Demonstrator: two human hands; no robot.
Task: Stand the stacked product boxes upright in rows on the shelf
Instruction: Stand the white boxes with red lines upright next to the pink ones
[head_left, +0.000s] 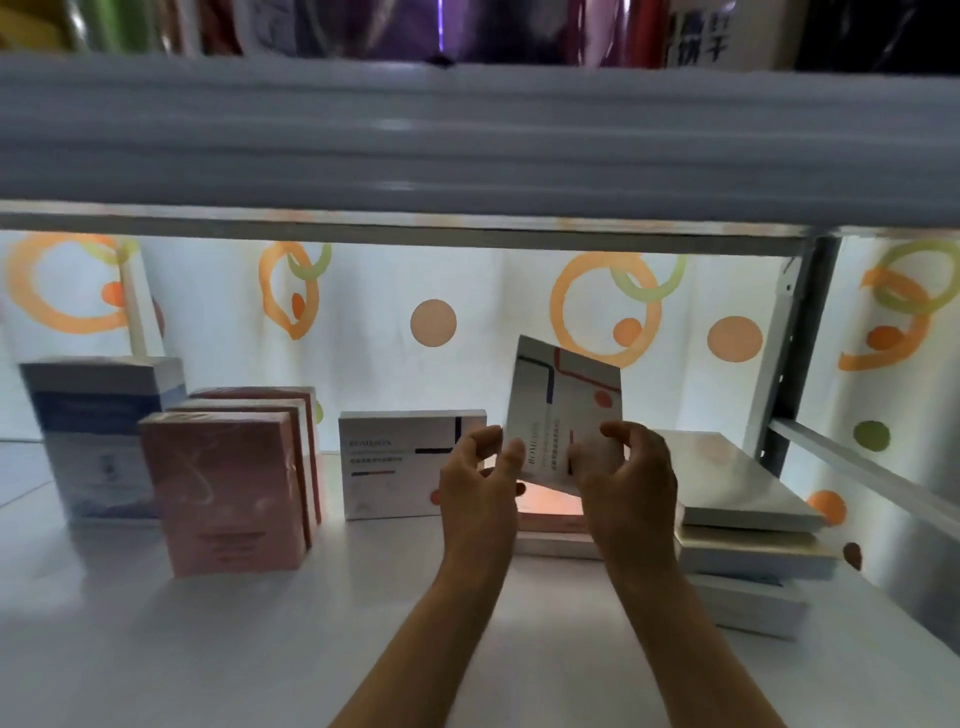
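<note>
- two hands, left hand (480, 480) and right hand (631, 478), each grip curled on one tilted flat white carton (563, 410) above the shelf (311, 623).
- one matching carton (405, 470) stands upright; three glossy pink boxes (228, 491) in a row; one blue-white box (98, 436).
- flat stack (748, 525) at right.

This looks like a shop or stockroom display. A white shelf board (156, 649) sits in a grey metal rack with a slotted upright post (789, 358), and another shelf edge (467, 140) runs overhead with wrapped goods (696, 36) above it. Sealed retail cartons stand facing outward: pink boxes (223, 488), a blue-and-white box (93, 436) and a white printed box (400, 467). A curtain with orange and green circles (415, 291) hangs behind.
</note>
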